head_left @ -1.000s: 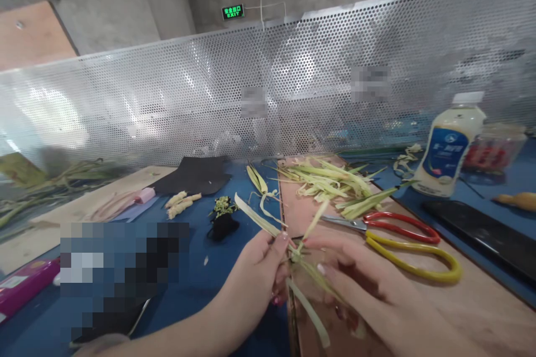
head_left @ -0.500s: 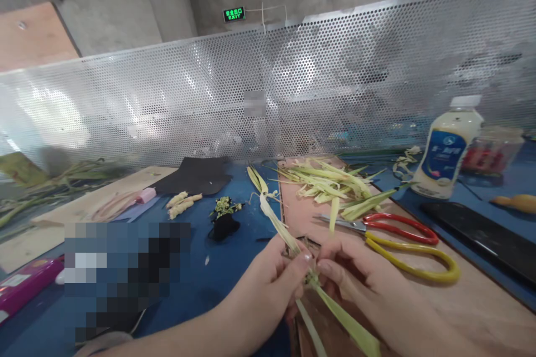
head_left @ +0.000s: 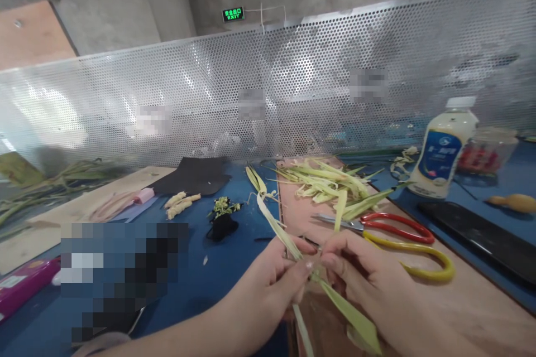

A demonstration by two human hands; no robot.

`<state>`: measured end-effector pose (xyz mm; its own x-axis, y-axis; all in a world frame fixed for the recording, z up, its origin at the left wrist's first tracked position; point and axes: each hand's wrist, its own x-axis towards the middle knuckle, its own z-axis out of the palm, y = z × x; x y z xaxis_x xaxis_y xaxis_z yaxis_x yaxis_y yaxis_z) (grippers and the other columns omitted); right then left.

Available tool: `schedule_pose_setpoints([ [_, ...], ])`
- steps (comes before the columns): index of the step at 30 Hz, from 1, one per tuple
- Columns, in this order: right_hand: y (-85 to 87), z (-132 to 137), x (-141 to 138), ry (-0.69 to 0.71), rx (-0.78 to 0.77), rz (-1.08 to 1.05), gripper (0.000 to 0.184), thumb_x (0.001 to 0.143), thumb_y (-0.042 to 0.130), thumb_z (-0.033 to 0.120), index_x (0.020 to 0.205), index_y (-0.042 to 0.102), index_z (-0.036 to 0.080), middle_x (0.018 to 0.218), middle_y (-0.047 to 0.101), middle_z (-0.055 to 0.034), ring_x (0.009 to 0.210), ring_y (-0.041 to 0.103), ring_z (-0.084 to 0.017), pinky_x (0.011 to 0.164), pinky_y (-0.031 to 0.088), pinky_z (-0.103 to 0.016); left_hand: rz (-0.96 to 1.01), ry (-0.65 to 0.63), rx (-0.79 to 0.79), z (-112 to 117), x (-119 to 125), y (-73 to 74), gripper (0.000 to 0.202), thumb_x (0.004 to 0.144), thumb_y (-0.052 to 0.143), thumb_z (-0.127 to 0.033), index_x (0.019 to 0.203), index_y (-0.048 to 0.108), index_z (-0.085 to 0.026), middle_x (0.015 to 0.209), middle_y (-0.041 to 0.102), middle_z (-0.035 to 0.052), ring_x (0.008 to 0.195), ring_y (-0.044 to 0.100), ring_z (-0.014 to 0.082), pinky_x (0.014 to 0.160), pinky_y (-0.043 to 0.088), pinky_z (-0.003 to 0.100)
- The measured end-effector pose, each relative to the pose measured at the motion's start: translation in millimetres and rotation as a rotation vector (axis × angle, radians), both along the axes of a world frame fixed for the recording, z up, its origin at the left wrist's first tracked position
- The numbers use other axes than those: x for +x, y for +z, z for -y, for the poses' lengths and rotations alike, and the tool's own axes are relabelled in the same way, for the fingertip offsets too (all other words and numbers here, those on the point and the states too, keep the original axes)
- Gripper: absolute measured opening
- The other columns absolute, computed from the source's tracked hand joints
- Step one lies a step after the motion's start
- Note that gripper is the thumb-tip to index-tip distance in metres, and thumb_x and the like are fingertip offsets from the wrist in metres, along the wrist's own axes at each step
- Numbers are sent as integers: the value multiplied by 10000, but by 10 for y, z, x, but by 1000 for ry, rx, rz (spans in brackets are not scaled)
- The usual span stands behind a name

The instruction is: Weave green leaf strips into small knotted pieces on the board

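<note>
My left hand (head_left: 278,276) pinches long pale green leaf strips (head_left: 276,226), which look like corn husk, near the front of the wooden board. Close against it, my right hand (head_left: 354,265) has thumb and fingers pressed on the same strips. One wide strip hangs down toward me between the hands, and a narrower one passes below my left hand. The part between my fingertips is mostly hidden. Just beyond my right hand lie scissors (head_left: 364,225) with one red and one yellow handle. Behind them a heap of loose green strips (head_left: 330,184) covers the far end of the board.
A bottle with a blue label (head_left: 441,148) and a black phone (head_left: 477,240) are on the right, near a small gourd-shaped object (head_left: 511,203). Leftward lie a crumbled green bunch (head_left: 226,207), black sheet (head_left: 192,175) and purple object (head_left: 29,284). A perforated metal screen (head_left: 201,100) stands behind.
My right hand has lifted slightly and its fingers have shifted on the strips. My left hand keeps its pinch. The whole view has moved a little.
</note>
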<state>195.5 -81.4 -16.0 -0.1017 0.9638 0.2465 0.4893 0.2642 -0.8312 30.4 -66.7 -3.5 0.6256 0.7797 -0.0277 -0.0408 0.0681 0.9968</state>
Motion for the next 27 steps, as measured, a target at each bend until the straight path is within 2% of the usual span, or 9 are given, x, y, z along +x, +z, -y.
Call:
schedule_pose_setpoints([
  [7,75,63,-17,-37,45,-20,167,827,422,273,686,494,218,570,490,40,525,497,-106,473,407,-194,45,51,-28,-5,20,-58,152,845,436,-319,903,403,-182,463,289,-121,402,205,35,409,228,152],
  [11,161,120,-29,-8,153,-10,138,837,428,299,753,522,244,633,574,21,573,571,-131,507,480,-209,-102,105,57,-23,26,-90,232,857,370,-387,938,436,-179,416,325,-112,348,248,49,381,263,164],
  [13,214,141,-20,-28,184,-43,105,823,454,283,756,529,256,654,601,10,595,598,-150,533,510,-229,-279,146,256,-51,2,-52,322,878,277,-411,981,471,-175,494,462,-54,392,382,76,412,339,190],
  [15,247,141,2,-2,155,-80,90,819,452,275,773,528,261,663,603,0,597,609,-163,538,531,-243,-514,219,615,-114,-63,22,342,895,242,-355,1021,513,-188,801,599,47,708,557,141,645,448,257],
  [17,234,115,28,-24,139,-102,88,814,445,293,790,521,256,637,576,6,564,595,-162,488,529,-243,-705,244,870,-222,-180,108,286,867,352,-291,1079,520,-198,1191,490,98,1127,413,239,932,331,378],
  [19,177,71,44,-83,149,-114,121,813,439,326,770,514,241,611,544,14,538,572,-154,463,517,-241,-940,296,1001,-366,-340,178,328,798,484,-246,1119,504,-181,1312,375,120,1205,300,315,967,257,463],
  [22,82,15,38,-116,129,-142,166,825,418,362,777,504,229,619,523,18,541,553,-142,476,513,-237,-1392,294,1006,-587,-592,241,286,770,488,-176,1046,552,-132,1135,518,172,1077,416,356,857,335,492],
  [24,68,12,23,-96,84,-179,166,823,426,374,793,503,230,622,512,20,546,547,-137,477,519,-226,-1401,215,973,-698,-721,273,208,730,516,-130,918,604,-144,968,600,133,982,501,302,828,379,413],
  [27,131,58,8,-63,48,-275,146,800,461,373,775,515,240,639,516,6,560,550,-144,440,526,-204,-1335,129,961,-790,-838,347,280,690,559,-150,964,587,-202,959,622,55,934,550,212,808,406,294],
])
